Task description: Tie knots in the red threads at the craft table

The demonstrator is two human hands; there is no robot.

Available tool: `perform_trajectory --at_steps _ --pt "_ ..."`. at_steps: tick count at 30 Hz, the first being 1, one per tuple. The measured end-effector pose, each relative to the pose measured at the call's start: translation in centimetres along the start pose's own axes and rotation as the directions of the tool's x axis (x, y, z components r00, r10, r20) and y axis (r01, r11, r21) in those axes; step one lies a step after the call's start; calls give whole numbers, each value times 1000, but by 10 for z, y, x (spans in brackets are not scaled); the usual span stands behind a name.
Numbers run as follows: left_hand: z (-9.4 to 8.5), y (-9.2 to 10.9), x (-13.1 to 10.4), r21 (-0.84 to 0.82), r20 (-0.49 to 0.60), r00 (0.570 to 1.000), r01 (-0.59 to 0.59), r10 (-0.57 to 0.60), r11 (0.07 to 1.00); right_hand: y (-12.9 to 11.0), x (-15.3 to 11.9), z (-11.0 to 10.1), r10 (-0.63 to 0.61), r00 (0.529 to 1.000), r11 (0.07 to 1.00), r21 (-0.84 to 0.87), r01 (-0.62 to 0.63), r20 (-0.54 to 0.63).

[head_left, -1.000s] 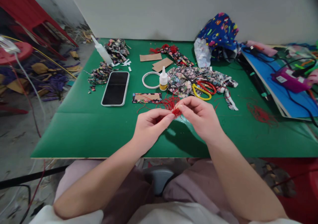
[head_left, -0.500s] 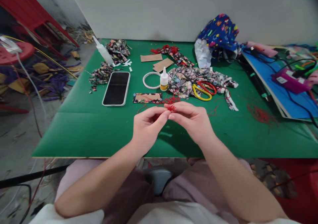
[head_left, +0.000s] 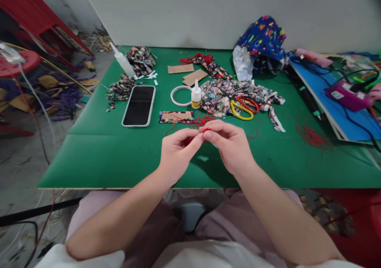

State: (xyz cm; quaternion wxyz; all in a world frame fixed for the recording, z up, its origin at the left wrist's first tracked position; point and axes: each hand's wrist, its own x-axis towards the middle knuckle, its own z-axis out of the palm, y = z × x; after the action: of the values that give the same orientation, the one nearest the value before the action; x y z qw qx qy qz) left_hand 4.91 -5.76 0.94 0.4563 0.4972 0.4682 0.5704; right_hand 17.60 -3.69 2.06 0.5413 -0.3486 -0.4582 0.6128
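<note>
My left hand (head_left: 179, 150) and my right hand (head_left: 233, 145) meet fingertip to fingertip above the green table (head_left: 119, 153). Both pinch a small bunch of red thread (head_left: 207, 129), mostly covered by the fingers. Just beyond them lies a loose tangle of red thread (head_left: 204, 120). A floral-edged cardboard piece (head_left: 176, 117) is left of that tangle. Behind stand a small glue bottle (head_left: 196, 95) and a white tape ring (head_left: 173, 97). Scissors with red and yellow handles (head_left: 242, 108) rest on floral fabric (head_left: 216, 97).
A phone (head_left: 139, 106) lies left, with fabric scraps (head_left: 120, 87) and a white bottle (head_left: 123, 62) behind it. Brown card pieces (head_left: 180, 69) and a blue patterned cloth (head_left: 263, 38) are at the back. A blue folder (head_left: 336, 109) with cables and a purple device (head_left: 348, 96) is right.
My right thumb and fingers have shifted slightly over the red thread bunch, and less of its spread ends shows. My left hand has barely moved.
</note>
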Motion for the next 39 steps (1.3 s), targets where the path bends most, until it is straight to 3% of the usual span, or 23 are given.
perform_trajectory --at_steps 9,23,33,39 --pt "-2 0 -1 -65 34 997 64 -62 996 -1 0 -3 13 997 999 -45 -10 71" --pt "2 1 -1 -108 60 987 153 -147 982 -2 1 -1 81 997 991 105 -81 11" --pt "-1 9 9 -83 231 913 362 -335 929 2 6 -6 23 999 999 35 -22 -32" --pt "-5 8 14 16 239 913 335 -329 942 -1 9 -12 -32 993 998 -55 26 -109"
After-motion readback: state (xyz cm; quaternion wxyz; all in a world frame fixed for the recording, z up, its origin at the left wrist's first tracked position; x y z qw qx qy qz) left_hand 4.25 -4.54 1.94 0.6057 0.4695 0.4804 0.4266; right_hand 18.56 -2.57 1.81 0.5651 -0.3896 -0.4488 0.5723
